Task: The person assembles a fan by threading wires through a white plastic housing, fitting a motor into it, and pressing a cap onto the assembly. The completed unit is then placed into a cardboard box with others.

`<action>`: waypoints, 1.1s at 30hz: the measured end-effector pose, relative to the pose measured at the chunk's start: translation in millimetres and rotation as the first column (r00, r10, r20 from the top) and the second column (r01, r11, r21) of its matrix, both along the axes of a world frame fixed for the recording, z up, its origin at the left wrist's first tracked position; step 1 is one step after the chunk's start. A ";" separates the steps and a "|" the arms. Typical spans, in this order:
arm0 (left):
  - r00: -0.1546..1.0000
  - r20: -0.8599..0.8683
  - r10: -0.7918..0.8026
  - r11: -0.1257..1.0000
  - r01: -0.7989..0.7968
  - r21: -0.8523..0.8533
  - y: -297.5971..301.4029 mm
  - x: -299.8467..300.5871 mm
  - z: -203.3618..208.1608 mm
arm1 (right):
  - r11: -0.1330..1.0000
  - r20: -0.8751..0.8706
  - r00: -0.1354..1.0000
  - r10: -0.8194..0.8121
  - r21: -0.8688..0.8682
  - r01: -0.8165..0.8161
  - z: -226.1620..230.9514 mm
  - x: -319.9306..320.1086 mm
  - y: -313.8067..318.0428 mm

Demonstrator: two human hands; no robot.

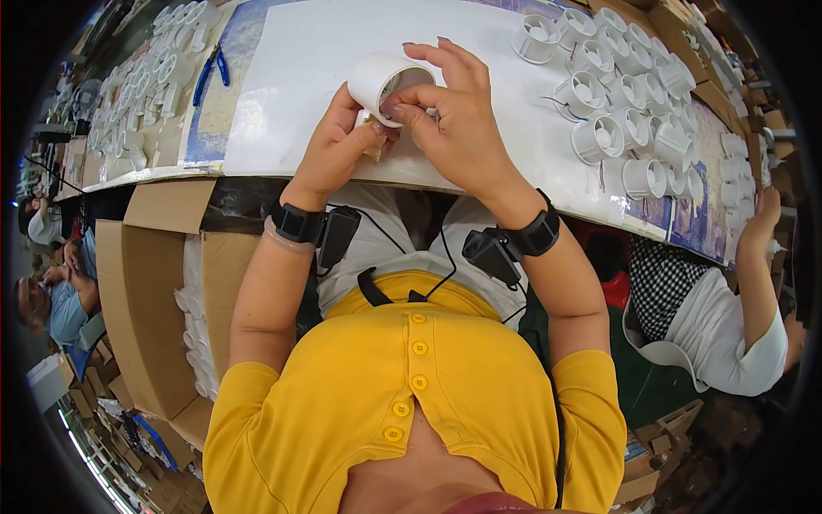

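A white, round plastic housing (370, 79) is tipped above the near part of the table, its open end turned toward my right hand. My left hand (336, 144) grips it from below and the left, fingers closed around its wall. A small beige piece (374, 152) shows under the housing by my left fingertips; its kind is unclear. My right hand (462, 124) has thumb and forefinger pinched together inside the housing's opening, while the other fingers stick up and apart. What sits between those two fingertips is too small to make out.
Several white housings with wires (599, 137) crowd the table's right side. More white parts (141, 90) and blue-handled pliers (211, 75) lie at left. An open cardboard box (145, 317) with white parts stands left of me. A co-worker's arm (758, 248) reaches in at right.
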State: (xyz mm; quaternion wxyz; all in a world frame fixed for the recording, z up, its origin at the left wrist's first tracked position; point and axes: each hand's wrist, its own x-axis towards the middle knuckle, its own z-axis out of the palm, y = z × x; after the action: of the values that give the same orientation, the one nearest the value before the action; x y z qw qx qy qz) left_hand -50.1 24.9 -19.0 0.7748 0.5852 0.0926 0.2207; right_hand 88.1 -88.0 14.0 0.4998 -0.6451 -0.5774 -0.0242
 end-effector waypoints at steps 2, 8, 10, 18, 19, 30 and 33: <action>1.000 0.005 0.014 0.998 -0.014 -0.054 -1.7 0.1 1.9 | 1.000 -0.019 1.000 0.011 -0.017 -0.011 0.5 0.3 -0.3; 1.000 -0.008 -0.008 0.995 0.007 -0.104 -0.7 0.4 3.8 | 0.993 -0.008 0.999 0.046 -0.105 -0.047 2.5 1.4 -3.4; 0.999 -0.026 -0.022 0.993 0.018 -0.116 -0.2 1.2 4.8 | 0.992 0.007 0.998 0.057 -0.117 -0.055 3.1 3.9 -6.0; 0.994 0.006 -0.109 0.971 0.108 -0.212 5.6 3.6 8.7 | 0.985 0.117 0.982 0.145 -0.110 -0.133 2.2 15.2 -12.8; 0.994 0.008 -0.106 0.972 0.106 -0.211 5.5 3.7 8.8 | 0.981 0.095 0.983 0.159 -0.128 -0.147 0.8 17.7 -12.0; 0.986 -0.017 -0.165 0.971 0.159 -0.179 7.1 0.9 2.4 | 0.950 -0.086 0.966 0.242 -0.182 -0.254 8.1 24.8 -9.2; 0.984 -0.013 -0.179 0.968 0.173 -0.184 9.1 1.3 2.8 | 0.982 0.248 0.951 0.187 -0.064 -0.176 7.4 26.5 -6.0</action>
State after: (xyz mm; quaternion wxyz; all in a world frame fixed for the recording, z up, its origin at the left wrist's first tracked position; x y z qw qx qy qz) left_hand -48.9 34.0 -16.1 0.8401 0.5210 0.0716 0.1330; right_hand 114.6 -94.0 21.4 0.4088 -0.5912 -0.6936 -0.0481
